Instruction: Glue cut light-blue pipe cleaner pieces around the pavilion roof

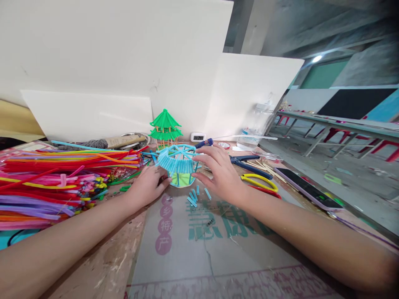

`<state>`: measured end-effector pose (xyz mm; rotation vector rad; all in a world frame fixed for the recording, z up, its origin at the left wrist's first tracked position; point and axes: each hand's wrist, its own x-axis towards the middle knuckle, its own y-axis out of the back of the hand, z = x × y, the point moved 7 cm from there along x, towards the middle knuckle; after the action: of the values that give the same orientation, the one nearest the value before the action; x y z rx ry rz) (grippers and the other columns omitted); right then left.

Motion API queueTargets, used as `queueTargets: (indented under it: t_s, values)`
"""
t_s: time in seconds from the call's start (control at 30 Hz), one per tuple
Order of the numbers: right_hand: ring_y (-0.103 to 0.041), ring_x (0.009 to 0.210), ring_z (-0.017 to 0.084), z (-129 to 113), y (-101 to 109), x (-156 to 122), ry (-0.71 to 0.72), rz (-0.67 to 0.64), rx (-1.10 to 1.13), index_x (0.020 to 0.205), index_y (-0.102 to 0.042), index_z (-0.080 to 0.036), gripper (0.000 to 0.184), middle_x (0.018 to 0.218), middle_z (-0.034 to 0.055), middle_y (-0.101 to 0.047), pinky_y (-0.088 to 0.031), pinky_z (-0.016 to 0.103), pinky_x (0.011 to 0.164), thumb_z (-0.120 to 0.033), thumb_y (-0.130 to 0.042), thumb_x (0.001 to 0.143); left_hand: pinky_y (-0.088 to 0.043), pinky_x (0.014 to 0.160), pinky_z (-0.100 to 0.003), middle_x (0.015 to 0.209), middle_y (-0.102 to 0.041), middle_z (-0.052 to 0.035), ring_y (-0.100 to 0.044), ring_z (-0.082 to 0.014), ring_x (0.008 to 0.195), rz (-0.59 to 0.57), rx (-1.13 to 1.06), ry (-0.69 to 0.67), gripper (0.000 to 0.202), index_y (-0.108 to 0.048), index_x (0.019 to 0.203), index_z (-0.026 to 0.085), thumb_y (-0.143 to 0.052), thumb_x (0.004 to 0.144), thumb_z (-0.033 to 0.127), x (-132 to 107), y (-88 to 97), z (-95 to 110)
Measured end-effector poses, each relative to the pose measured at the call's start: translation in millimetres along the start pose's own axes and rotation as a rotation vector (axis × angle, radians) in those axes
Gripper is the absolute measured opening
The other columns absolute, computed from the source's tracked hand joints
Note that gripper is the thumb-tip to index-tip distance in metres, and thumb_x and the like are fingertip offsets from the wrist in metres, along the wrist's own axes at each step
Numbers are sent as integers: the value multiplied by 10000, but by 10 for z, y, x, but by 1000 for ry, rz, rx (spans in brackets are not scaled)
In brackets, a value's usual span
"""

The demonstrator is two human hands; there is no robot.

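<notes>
A small model pavilion [180, 164] made of light-blue pipe-cleaner pieces stands before me on a plastic sheet. Short blue pieces cover the near-left part of its roof, while bare spokes show on the rest. Its floor is pale green. My left hand [149, 182] grips the pavilion's lower left side, fingers bent and thumb at the base. At the right side, my right hand [220, 170] has its fingers apart, the fingertips beside the roof edge; whether they touch it I cannot tell. Several short cut blue pieces [193, 199] lie in front of the model.
Bundled pipe cleaners [62, 174] fill the left. Behind the pavilion stands a green tiered model [165, 126], beside a small digital clock [198, 137]. At right are pliers [252, 166], yellow-and-red-handled scissors [260, 181], thin sticks, a phone [308, 189] and a clear plastic bottle [257, 124].
</notes>
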<state>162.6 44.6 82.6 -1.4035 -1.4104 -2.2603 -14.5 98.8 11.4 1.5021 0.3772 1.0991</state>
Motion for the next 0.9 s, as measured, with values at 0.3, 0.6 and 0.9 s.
queueTargets:
  t_s: [0.3,0.6,0.9]
  values:
    - [-512,1201,250,-33,26,12,15,-13,2,1195,-529,-215,311,1225,116,-596,-315,505,1097,-317,-577,905,-407,755,-377,824,-641,-67,-593,-255,854,21,0,-6,245,-544,791,192,-448,929,371,0,8,-5]
    - [-509,1212,256,-6,-15,4,-10,-34,-37,1244,-530,-216,350,1245,121,-592,-296,525,1102,-331,-563,915,-405,752,-371,831,-644,-66,-593,-249,851,13,-3,-10,237,-559,794,186,-456,925,355,2,20,15]
    - [-507,1212,259,-2,-43,13,-16,-60,-9,1221,-559,-232,324,1243,116,-596,-297,536,1098,-335,-565,914,-403,720,-359,792,-635,-66,-595,-241,820,18,39,0,259,-568,774,187,-459,926,367,3,12,5]
